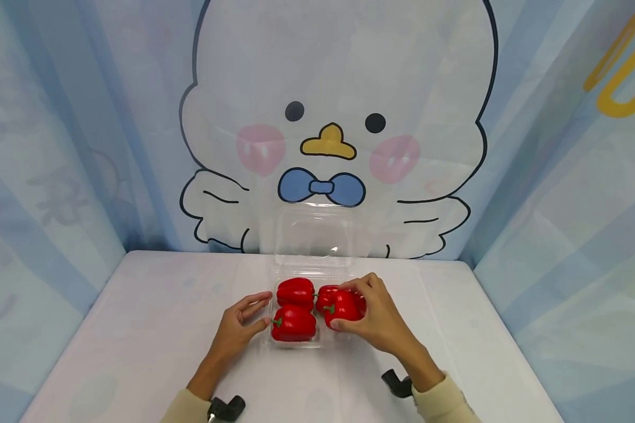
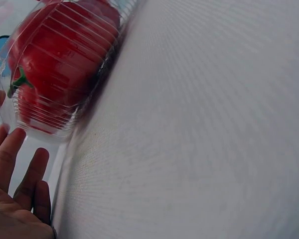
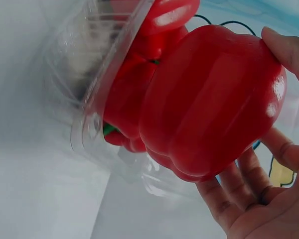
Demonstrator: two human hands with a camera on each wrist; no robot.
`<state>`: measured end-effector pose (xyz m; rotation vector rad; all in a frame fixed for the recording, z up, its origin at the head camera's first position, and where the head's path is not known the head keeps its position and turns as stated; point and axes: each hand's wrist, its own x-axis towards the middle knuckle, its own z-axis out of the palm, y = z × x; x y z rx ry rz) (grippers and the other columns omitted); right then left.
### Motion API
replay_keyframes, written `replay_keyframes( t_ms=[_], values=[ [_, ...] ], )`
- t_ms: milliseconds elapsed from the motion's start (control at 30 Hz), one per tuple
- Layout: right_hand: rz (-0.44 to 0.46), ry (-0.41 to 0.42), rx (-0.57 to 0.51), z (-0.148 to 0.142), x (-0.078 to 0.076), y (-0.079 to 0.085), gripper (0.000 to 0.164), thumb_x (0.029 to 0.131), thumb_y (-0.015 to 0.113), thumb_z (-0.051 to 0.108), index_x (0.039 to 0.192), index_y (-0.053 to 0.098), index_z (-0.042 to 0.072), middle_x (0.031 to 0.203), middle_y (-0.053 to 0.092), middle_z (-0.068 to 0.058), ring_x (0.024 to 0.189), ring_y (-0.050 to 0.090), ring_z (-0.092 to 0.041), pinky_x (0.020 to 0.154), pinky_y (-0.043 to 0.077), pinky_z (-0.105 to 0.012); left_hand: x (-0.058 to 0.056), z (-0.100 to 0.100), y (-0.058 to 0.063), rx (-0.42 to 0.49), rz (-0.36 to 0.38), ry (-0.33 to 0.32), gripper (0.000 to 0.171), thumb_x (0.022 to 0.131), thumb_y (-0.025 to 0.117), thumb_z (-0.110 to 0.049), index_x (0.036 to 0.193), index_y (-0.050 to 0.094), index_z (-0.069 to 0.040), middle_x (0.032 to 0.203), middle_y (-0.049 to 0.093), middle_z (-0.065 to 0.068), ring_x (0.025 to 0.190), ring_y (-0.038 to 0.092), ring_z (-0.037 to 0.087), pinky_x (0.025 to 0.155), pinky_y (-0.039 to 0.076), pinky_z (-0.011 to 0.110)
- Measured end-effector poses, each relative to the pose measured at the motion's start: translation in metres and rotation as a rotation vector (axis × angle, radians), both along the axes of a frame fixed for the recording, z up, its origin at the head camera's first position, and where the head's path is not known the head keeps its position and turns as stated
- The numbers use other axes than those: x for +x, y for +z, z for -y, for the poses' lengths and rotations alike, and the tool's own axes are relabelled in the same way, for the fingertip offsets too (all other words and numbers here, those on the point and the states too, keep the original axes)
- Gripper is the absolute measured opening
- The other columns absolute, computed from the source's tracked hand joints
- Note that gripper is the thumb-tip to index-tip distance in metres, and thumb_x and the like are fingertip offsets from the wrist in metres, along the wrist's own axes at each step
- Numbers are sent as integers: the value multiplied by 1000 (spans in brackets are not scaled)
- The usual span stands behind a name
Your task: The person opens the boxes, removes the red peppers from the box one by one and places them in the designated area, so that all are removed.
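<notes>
My right hand [image 1: 378, 311] grips a red bell pepper [image 1: 344, 310] over the right side of a clear plastic clamshell box [image 1: 309, 345]. In the right wrist view this bell pepper [image 3: 209, 99] is above the box rim, thumb on one side and fingers on the other. Two more red bell peppers, one at the back left [image 1: 295, 291] and one at the front left [image 1: 293, 324], lie inside. Another pepper [image 1: 325, 290] at the back right is partly hidden. My left hand [image 1: 238, 329] rests its fingertips against the box's left edge, fingers fairly straight; the left wrist view shows them at the rim [image 2: 0, 74].
The box's clear lid [image 1: 313, 232] stands raised at the back, near the table's far edge. A white cloth covers the table [image 1: 164, 329]. Printed curtains [image 1: 328, 76] rise behind and at both sides. Black wrist mounts [image 1: 227, 408] sit at the sleeves.
</notes>
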<state>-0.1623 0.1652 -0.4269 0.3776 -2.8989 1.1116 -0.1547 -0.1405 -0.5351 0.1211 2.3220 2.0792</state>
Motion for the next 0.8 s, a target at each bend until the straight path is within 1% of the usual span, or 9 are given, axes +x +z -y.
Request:
replay_keyframes(
  t_ms=[167,300,400,567,800],
  values=[
    [-19,0,6,-9,-5,3,66,73,99,34,131,69,23,122,55,-4,128,54,-28,95,66,-48,-1,1,-1,8,9,-1,56,96,79,-14,149,59,-13,153,63,8,156,45,33,126,37,60],
    [-50,9,21,-17,-10,3,67,74,98,33,132,68,20,122,55,-5,128,54,-30,95,66,-48,-1,1,-2,10,14,0,56,96,79,-14,148,60,-13,152,63,8,155,47,32,125,38,58],
    [-66,2,22,-24,-14,2,67,74,98,33,133,68,19,123,55,-6,128,55,-32,95,66,-49,-1,1,-2,13,15,-4,56,96,79,-14,149,60,-13,153,63,8,153,49,32,123,43,53],
    [-87,-21,21,-36,-19,1,67,74,98,33,133,68,18,123,55,-8,127,56,-35,94,66,-50,-2,2,-4,30,21,-12,57,96,79,-15,149,60,-13,154,62,8,151,52,31,117,50,38],
    [-83,-67,38,-49,-24,-2,70,75,98,31,136,66,18,125,55,-10,128,56,-35,93,66,-50,-4,2,-4,57,12,-25,56,96,79,-13,148,59,-10,155,61,11,148,54,33,112,53,31]
  ],
)
